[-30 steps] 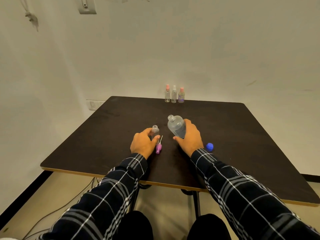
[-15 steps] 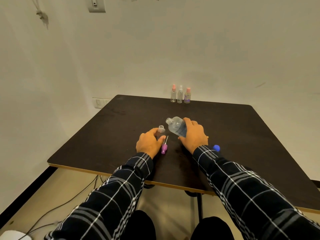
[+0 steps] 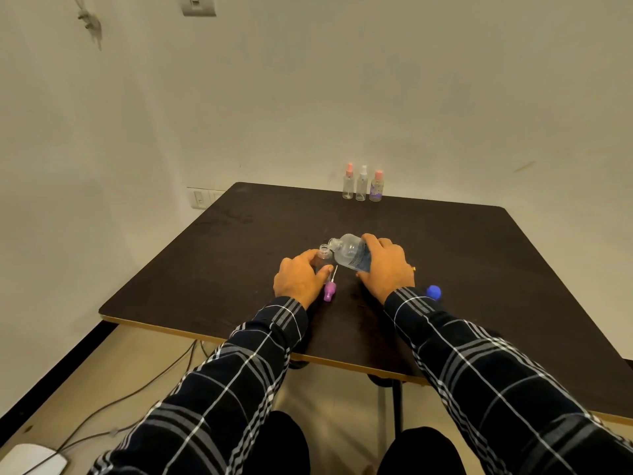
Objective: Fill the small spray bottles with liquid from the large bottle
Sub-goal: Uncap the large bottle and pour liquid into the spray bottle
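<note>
The person's left hand grips an uncapped small spray bottle standing mid-bench; the right hand wraps the large bottle, tilted with its mouth just beside the small neck. Both openings are narrow, so a hasty tilt would likely spill liquid over the dark bench. A purple spray cap lies near, a blue cap to the right, three capped bottles at the far edge against a pale wall

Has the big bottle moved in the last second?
Yes. The large bottle in the right hand has tipped left; its mouth now nearly meets the small open bottle beside the purple spray head.
</note>
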Demonstrator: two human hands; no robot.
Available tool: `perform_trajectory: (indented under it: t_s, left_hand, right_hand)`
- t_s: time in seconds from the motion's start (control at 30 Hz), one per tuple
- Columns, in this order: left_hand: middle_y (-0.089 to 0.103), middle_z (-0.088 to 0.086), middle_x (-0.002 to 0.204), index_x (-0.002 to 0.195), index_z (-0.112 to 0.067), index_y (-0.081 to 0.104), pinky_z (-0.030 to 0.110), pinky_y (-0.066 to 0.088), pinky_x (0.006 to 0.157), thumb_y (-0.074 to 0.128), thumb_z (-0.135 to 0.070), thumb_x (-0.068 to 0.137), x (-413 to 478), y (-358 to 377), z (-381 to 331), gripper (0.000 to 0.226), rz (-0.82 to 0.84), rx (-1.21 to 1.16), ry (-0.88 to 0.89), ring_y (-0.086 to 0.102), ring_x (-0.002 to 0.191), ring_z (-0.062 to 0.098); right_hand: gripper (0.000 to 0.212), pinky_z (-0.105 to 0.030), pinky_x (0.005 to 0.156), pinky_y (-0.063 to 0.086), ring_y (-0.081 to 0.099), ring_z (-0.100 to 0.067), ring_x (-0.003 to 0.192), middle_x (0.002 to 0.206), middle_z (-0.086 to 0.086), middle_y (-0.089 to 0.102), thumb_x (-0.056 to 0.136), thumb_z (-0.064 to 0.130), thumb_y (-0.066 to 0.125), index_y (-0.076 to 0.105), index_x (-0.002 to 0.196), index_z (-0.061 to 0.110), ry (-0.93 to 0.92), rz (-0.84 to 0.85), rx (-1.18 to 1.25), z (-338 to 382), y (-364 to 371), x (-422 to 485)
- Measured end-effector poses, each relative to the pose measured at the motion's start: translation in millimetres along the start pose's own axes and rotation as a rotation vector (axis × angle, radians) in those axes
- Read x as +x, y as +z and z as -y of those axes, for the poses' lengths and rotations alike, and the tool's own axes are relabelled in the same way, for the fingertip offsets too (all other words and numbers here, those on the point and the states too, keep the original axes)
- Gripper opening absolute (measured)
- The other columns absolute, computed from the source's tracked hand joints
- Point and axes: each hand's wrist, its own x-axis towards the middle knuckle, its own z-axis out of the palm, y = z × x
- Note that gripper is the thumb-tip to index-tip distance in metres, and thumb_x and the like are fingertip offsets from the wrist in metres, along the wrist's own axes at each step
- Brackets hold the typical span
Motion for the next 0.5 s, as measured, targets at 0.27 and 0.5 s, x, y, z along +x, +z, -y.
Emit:
perform_trajectory:
  t_s: [0.27,0.5]
  left_hand:
    - [0.06,0.0,0.119,0.134,-0.043,0.051,0.036,0.048,0.084,0.059,-0.06,0.091,2.0,1.6,0.6,0.046,0.002,0.014,-0.003,0.054,0.111,0.019]
    - [0.059,0.001,0.119,0.132,-0.044,0.052,0.039,0.05,0.087,0.059,-0.059,0.091,1.2,0.5,0.9,0.045,0.004,0.013,-0.009,0.054,0.11,0.02]
  right_hand:
    - [0.076,-0.058,0.102,0.047,0.043,-0.028,0.131,0.139,-0.004,0.047,0.082,0.032,0.079,0.035,0.145,0.031,0.005,0.01,-0.036,1.0,-2.5,3.4]
    - [0.074,-0.06,0.099,0.046,0.042,-0.028,0.13,0.137,-0.002,0.046,0.081,0.034,0.079,0.036,0.141,0.034,0.001,-0.005,-0.081,0.6,-5.3,5.9]
